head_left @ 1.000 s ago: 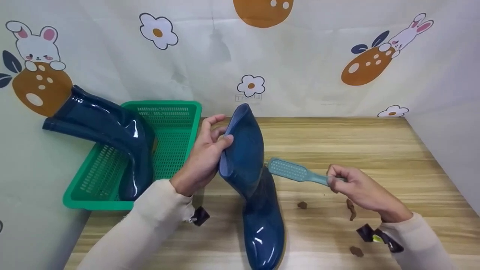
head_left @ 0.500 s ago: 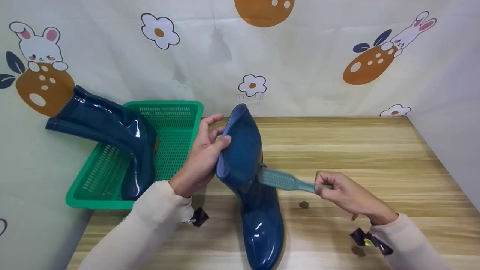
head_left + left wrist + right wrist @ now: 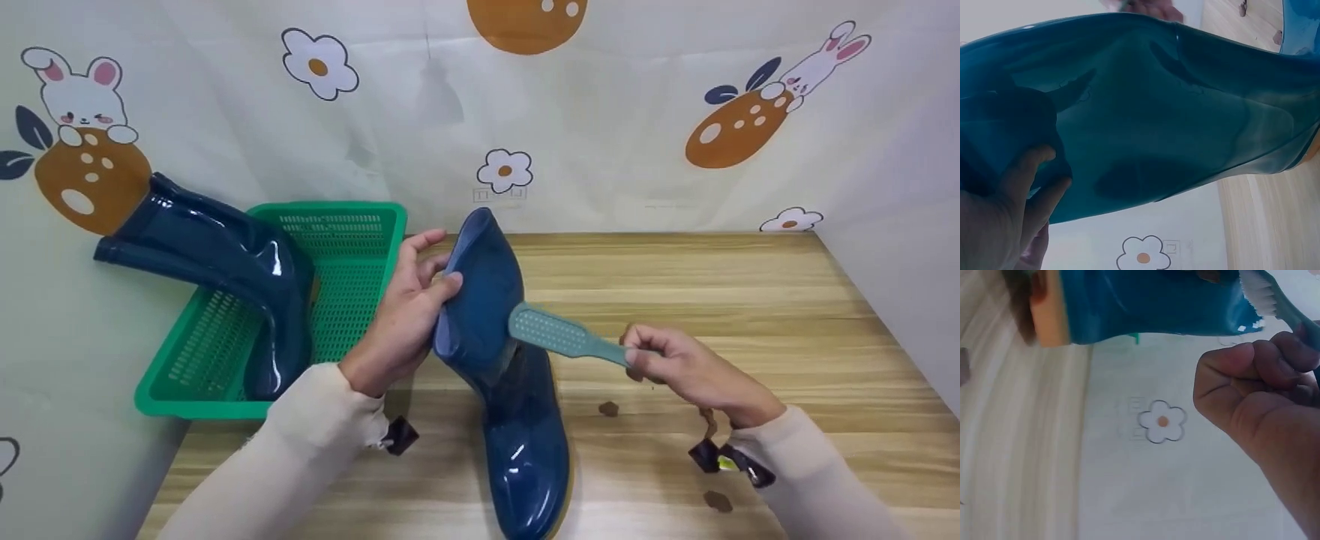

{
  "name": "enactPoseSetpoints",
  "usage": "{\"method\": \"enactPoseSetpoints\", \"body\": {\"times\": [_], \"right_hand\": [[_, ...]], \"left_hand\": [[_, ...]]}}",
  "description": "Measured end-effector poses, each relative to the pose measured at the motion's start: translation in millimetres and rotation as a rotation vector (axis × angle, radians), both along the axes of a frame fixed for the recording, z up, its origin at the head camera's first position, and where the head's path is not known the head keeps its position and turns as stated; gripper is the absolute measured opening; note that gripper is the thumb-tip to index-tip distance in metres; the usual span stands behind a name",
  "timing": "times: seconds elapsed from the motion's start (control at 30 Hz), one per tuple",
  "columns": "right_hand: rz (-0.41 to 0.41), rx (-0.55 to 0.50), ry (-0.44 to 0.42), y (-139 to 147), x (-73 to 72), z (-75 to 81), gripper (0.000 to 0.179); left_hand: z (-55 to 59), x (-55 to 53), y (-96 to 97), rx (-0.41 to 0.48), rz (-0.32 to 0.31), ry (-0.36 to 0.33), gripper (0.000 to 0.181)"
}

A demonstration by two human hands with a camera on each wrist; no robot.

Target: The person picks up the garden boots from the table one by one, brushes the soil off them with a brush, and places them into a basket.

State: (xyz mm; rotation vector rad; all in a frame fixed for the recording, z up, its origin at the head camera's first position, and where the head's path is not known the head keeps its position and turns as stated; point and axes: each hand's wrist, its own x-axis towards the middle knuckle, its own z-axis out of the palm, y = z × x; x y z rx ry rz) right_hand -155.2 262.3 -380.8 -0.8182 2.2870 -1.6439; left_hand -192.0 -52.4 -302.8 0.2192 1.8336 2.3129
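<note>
A dark blue rubber boot [image 3: 529,465] stands on the table, its shaft bent over to the left. My left hand [image 3: 401,322] grips the top rim, with the thumb on the near side; in the left wrist view, the fingers [image 3: 1039,163] curl at the boot's opening. My right hand [image 3: 690,367] holds a grey-green brush [image 3: 555,331] by the end of its handle. The brush head overlaps the right side of the shaft, its perforated back facing up. White bristles [image 3: 1258,292] meet the boot in the right wrist view.
At left, a green plastic basket [image 3: 202,409] holds a second blue boot [image 3: 259,262], which leans out over its rim. Several brown clumps, among them a small one [image 3: 608,409], lie on the table right of the first boot. A patterned sheet [image 3: 600,150] stands behind.
The brush has moved left onto the boot's shaft, dipping and then rising, with my right hand following. My left hand and the boot have hardly moved.
</note>
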Motion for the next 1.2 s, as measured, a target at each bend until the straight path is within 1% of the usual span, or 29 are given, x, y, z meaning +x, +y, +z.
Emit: {"method": "enactPoseSetpoints", "body": {"times": [0.1, 0.2, 0.27, 0.33, 0.4, 0.5, 0.6, 0.7, 0.8, 0.87, 0.93, 1.0, 1.07, 1.1, 1.13, 1.2], "right_hand": [[0.040, 0.021, -0.029, -2, -3.2, -14.1, 0.013], [0.040, 0.042, -0.041, 2, -2.4, -21.6, 0.013], [0.024, 0.033, -0.039, 6, -0.6, -21.3, 0.015], [0.017, -0.008, -0.037, 9, 0.5, -18.5, 0.015], [0.035, -0.062, -0.035, 11, 0.7, -15.5, 0.016], [0.090, -0.136, -0.020, 9, -0.2, -13.5, 0.015], [0.107, -0.150, 0.004, 7, -1.0, -15.7, 0.014], [0.062, -0.089, 0.004, 8, -1.2, -21.3, 0.013], [0.007, 0.001, -0.029, 14, -1.0, -27.1, 0.013], [-0.017, 0.033, -0.053, 19, 0.4, -28.3, 0.014], [-0.024, 0.017, -0.066, 24, 2.2, -27.0, 0.015], [-0.009, -0.041, -0.069, 26, 3.7, -23.6, 0.016], [0.027, -0.109, -0.065, 25, 3.6, -20.0, 0.017], [0.045, -0.125, -0.054, 23, 2.9, -18.9, 0.017], [0.067, -0.138, -0.047, 20, 1.9, -18.4, 0.017], [0.095, -0.128, -0.038, 14, 0.2, -19.1, 0.016]], "left_hand": [[-0.1, 0.2, -0.2, 0.005, 0.000, 0.006, 0.046], [-0.8, -0.2, -1.4, 0.015, 0.002, 0.000, 0.046], [-1.0, -0.1, -1.8, 0.025, -0.007, -0.013, 0.045], [-1.4, -0.1, -2.3, 0.044, -0.028, -0.036, 0.045], [-1.5, 0.4, -2.8, 0.053, -0.054, -0.060, 0.046], [-2.1, 1.5, -4.0, 0.040, -0.079, -0.097, 0.046], [-3.3, 2.8, -5.5, 0.017, -0.082, -0.116, 0.045], [-5.8, 3.1, -6.4, 0.025, -0.076, -0.124, 0.046], [-9.4, 2.4, -6.7, 0.050, -0.063, -0.126, 0.046], [-11.5, 2.3, -6.7, 0.061, -0.044, -0.132, 0.045], [-13.3, 2.8, -6.4, 0.067, -0.029, -0.132, 0.045], [-15.2, 3.4, -5.6, 0.072, -0.019, -0.131, 0.045], [-16.9, 3.9, -4.2, 0.087, -0.010, -0.129, 0.045], [-17.7, 4.2, -3.5, 0.097, -0.008, -0.128, 0.045], [-18.7, 4.4, -3.0, 0.106, -0.006, -0.129, 0.044], [-20.2, 5.0, -2.2, 0.128, 0.000, -0.132, 0.045]]}}
